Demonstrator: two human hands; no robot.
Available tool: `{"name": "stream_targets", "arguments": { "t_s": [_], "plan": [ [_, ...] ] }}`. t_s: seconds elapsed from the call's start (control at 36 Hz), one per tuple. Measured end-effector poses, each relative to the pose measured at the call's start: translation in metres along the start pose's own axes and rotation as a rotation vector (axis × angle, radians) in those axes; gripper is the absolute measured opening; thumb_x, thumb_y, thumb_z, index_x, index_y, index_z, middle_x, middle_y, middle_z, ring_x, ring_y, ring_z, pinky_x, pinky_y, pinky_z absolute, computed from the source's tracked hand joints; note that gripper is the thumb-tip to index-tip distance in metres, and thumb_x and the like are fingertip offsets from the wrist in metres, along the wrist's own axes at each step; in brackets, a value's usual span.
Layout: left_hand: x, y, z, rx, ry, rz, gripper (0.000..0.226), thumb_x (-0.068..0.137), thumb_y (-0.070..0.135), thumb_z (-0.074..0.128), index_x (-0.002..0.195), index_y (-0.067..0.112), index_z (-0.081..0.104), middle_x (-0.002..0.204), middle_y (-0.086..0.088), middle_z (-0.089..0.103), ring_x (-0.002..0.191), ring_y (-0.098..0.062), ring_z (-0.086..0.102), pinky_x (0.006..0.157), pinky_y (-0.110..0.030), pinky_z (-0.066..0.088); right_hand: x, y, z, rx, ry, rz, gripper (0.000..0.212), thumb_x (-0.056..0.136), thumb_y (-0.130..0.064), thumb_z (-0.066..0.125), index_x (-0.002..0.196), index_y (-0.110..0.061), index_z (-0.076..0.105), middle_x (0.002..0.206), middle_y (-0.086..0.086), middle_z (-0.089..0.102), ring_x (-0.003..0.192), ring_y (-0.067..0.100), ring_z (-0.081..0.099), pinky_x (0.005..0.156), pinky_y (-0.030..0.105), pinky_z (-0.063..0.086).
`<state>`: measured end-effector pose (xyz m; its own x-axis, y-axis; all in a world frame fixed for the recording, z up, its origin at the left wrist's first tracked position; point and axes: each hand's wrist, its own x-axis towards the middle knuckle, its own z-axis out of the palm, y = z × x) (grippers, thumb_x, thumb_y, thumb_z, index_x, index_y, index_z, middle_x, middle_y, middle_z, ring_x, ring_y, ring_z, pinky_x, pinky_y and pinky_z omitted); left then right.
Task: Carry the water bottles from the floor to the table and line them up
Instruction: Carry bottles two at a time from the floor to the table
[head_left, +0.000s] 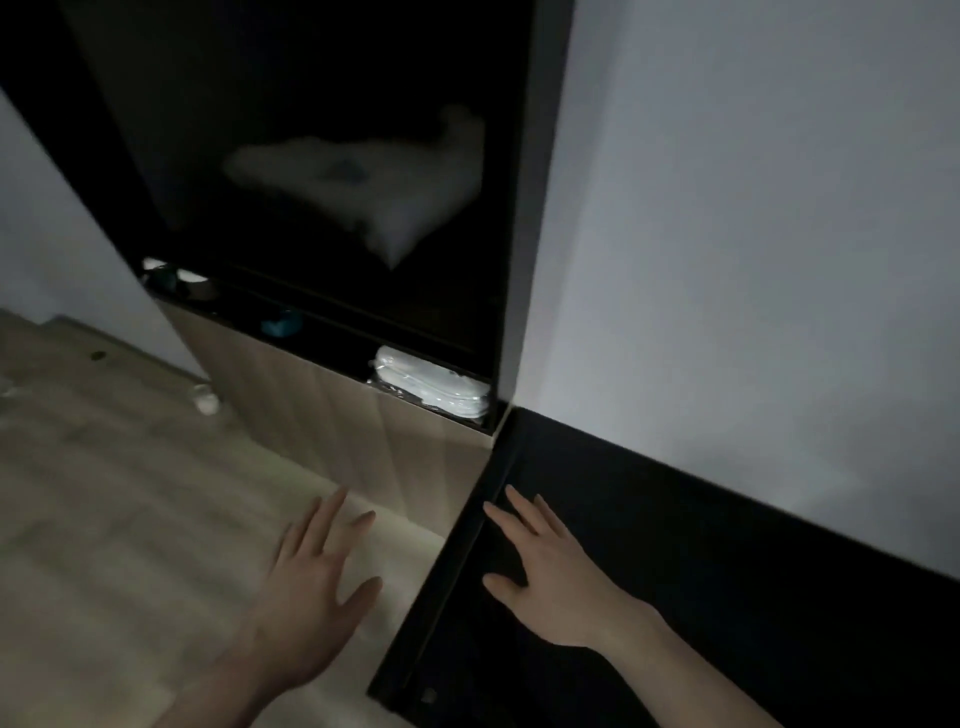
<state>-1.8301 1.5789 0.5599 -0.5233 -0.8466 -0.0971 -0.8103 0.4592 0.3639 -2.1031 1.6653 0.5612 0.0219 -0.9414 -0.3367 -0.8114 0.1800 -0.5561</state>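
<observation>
Here, in dim light, I see both hands stretched out ahead of me, palms down and fingers spread, each grip released and holding nothing. The left hand (317, 577) hangs over the pale wood-grain floor (104, 493), whose planks run in long matte strips. The right hand (545, 566) hovers over a flat, black, matte bench (727, 597); I cannot tell whether its fingers touch the surface. The bench has a straight front edge with a thin ridge along it, and it butts against a smooth grey-white wall (753, 234).

Just beyond the hands stands a tall cabinet (519, 208) with dark framing, a glossy dark panel and a light wood-grain base. The panel reflects a soft, rumpled white shape, perhaps bedding, too blurred to be sure. In the low open shelf at the cabinet's foot lies a stack of folded white cloths in clear plastic wrap (431, 384), and further left a small teal object (280, 325) sits in shadow.

On the floor at the cabinet's left corner lies a small, pale, rounded thing that may be a water bottle (205, 400), well apart from both hands. None stands on the bench.
</observation>
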Motion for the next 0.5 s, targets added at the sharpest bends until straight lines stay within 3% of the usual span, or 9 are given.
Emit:
{"name": "stream_targets", "arguments": {
  "t_s": [0.06,0.19,0.33,0.5],
  "plan": [
    [-0.008,-0.024,-0.016,-0.035,0.051,-0.051,0.086,0.077,0.07,0.028,0.149,0.027,0.045,0.166,0.0,0.013,0.154,-0.027,0.013,0.122,-0.045,0.021,0.02,-0.027,0.001,-0.042,-0.012,-0.035,0.076,0.097,-0.054,0.05,0.156,-0.045,0.003,0.163,-0.02,-0.014,0.152,0.018,-0.017,0.125,0.047,0.004],
    [-0.019,-0.104,-0.053,-0.011,0.086,-0.137,0.085,0.078,0.075,0.024,0.153,0.037,0.033,0.167,0.008,0.0,0.155,-0.021,0.002,0.122,-0.042,0.018,0.073,-0.104,0.015,-0.091,-0.035,-0.116,0.074,0.099,-0.052,0.047,0.157,-0.041,0.003,0.164,-0.017,-0.016,0.152,0.018,-0.017,0.125,0.045,0.002],
    [-0.035,-0.197,-0.092,-0.016,0.132,-0.199,0.08,0.08,0.072,0.032,0.151,0.036,0.039,0.167,0.006,0.01,0.154,-0.025,0.01,0.121,-0.047,0.024,0.132,-0.191,0.05,-0.098,-0.043,-0.165,0.074,0.099,-0.05,0.049,0.158,-0.041,0.006,0.164,-0.018,-0.017,0.152,0.016,-0.014,0.125,0.044,0.004],
    [-0.065,-0.316,-0.139,0.055,0.13,-0.266,0.083,0.08,0.073,0.025,0.153,0.035,0.034,0.168,0.003,0.005,0.155,-0.025,0.009,0.124,-0.042,0.016,0.2,-0.299,0.103,-0.111,-0.036,-0.25,0.075,0.096,-0.049,0.052,0.157,-0.04,0.01,0.166,-0.014,-0.011,0.154,0.018,-0.01,0.125,0.042,0.006]
  ]
}}
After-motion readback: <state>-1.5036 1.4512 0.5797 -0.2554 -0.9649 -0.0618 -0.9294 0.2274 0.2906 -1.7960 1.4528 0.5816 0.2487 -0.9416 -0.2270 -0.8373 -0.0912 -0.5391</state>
